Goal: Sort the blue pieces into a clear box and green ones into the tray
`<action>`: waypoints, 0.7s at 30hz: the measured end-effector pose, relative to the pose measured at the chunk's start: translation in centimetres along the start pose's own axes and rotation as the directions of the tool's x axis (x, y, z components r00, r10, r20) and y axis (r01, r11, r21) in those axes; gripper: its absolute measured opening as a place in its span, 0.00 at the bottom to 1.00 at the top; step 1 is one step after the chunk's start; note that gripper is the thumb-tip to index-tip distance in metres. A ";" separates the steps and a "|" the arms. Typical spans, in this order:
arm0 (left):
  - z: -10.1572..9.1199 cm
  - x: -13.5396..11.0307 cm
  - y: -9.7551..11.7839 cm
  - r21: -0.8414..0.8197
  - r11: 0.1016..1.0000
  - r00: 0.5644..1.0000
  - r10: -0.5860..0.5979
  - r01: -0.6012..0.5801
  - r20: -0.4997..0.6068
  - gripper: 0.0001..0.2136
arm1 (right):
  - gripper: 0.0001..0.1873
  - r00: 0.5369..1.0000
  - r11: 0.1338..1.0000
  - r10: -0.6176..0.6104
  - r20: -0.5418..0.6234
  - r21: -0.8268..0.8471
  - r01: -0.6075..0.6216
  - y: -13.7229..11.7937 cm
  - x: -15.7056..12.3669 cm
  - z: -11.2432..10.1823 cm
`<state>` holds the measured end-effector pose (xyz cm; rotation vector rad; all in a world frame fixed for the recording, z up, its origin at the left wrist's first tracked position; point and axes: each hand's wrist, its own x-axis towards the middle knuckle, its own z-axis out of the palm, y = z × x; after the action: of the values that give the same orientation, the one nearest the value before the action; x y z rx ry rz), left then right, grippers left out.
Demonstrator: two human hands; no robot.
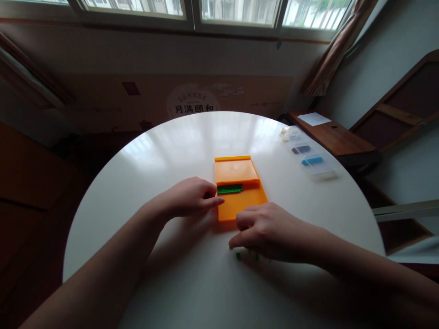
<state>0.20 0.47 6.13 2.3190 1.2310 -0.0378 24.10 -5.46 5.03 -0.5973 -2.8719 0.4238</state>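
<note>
An orange plastic tray (250,198) lies on the white round table, with a raised ledge across it. Against that ledge, at the left, sits a row of small green blocks (229,188). My left hand (192,196) grips the tray's left rim, its thumb reaching over the edge. In front of the tray, my right hand (267,230) is bent low over the table, fingers curled, with a small green piece (231,247) at its lower fingertip. Just below that hand lies another loose green piece (238,256), and a further one (257,257) is partly hidden.
A clear plastic compartment box (313,157) with blue, dark and pale pieces lies on the table's right side. Beyond the rounded table edge (219,114) stands a brown wooden desk (343,137) bearing a white paper (314,119). Windows and a wall are behind.
</note>
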 end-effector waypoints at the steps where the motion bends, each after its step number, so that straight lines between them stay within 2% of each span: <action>1: 0.0 0.0 0.0 -0.001 1.000 1.000 0.002 -0.002 -0.001 0.19 | 0.08 1.000 1.000 -0.003 0.009 -0.001 0.003 0.0 0.2 0.1; 5: 0.0 0.0 0.0 -0.002 1.000 1.000 0.005 -0.005 -0.006 0.19 | 0.04 0.999 1.000 -0.013 0.029 0.012 0.012 0.1 0.5 0.4; 8: 0.1 0.0 -0.1 0.001 1.000 1.000 0.002 -0.002 -0.011 0.18 | 0.06 1.000 1.000 -0.005 -0.002 -0.011 0.005 0.3 0.5 0.2; 14: 0.1 0.1 -0.2 0.018 1.000 1.000 -0.015 0.015 0.007 0.20 | 0.12 0.991 0.995 0.087 -0.104 -0.035 -0.091 1.5 -1.0 -2.0; 16: 0.1 0.1 -0.1 0.026 0.999 0.999 -0.036 0.036 0.014 0.21 | 0.09 0.992 0.995 0.097 -0.075 0.005 -0.096 2.0 -1.8 -2.9; 21: 0.1 0.2 -0.1 0.032 0.998 0.999 -0.053 0.052 0.013 0.20 | 0.06 0.990 0.984 0.100 0.102 0.136 -0.113 2.0 -3.0 -4.0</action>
<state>0.25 0.61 5.98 2.3094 1.2930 -0.0926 28.48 -3.96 7.80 -0.7260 -2.8753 0.6840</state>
